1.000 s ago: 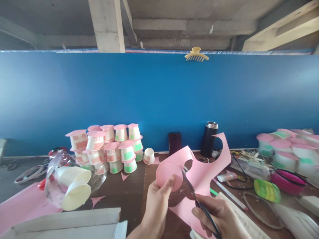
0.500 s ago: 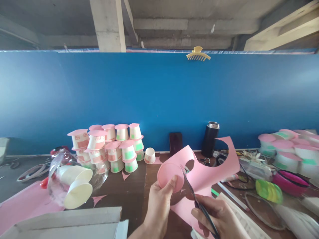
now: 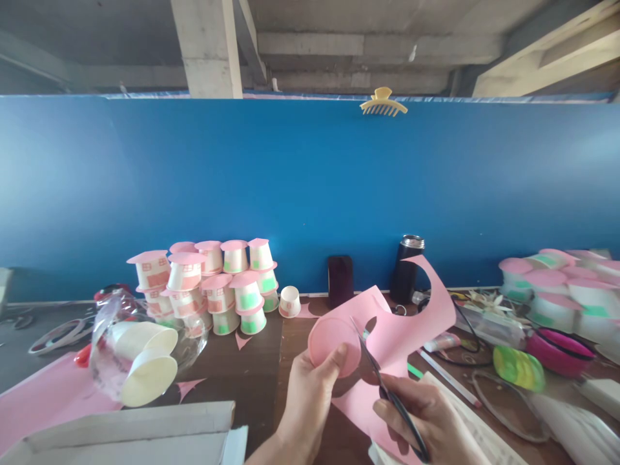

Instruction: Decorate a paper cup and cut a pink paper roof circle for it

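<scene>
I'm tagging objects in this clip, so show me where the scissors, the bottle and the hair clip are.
Scissors [image 3: 409,423]: head view, on the black handle.
Bottle [image 3: 403,281]: head view, on the dark body, below the metal neck.
Hair clip [image 3: 383,103]: head view, on the yellow body, above the teeth.

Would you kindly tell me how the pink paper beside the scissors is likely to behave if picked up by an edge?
The pink paper is probably light, since its edges look thin. It seems fairly stiff, as its curved strip arches up without visibly drooping. That strip might still bend or tear easily, being narrow next to the rest.
</scene>
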Available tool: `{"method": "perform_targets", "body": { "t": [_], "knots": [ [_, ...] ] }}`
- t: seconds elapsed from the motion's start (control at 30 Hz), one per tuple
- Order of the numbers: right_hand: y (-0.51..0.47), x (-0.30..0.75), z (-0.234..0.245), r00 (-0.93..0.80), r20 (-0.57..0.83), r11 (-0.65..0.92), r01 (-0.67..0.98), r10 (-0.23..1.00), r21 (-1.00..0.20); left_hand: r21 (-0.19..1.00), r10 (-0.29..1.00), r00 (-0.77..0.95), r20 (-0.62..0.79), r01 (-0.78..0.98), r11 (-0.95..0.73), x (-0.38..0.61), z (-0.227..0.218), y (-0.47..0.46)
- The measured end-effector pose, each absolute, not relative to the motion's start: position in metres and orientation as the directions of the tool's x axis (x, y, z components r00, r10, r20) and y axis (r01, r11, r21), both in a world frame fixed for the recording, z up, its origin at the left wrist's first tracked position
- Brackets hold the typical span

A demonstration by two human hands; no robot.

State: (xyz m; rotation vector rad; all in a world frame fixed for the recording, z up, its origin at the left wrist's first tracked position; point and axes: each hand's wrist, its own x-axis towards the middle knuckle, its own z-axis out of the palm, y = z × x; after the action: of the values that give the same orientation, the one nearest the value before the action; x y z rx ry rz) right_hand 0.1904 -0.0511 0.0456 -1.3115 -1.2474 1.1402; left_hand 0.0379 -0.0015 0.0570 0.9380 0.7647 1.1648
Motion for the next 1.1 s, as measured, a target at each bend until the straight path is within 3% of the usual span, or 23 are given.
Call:
{"method": "perform_targets", "body": {
  "t": [1.1],
  "knots": [
    [-0.049,0.201,0.035,-0.006,-0.011,-0.009,0.223,1.000,-0.975,0.902,0.981,0.187,-0.053,-0.413,0.127,0.036,0.058,0.000]
  ]
}}
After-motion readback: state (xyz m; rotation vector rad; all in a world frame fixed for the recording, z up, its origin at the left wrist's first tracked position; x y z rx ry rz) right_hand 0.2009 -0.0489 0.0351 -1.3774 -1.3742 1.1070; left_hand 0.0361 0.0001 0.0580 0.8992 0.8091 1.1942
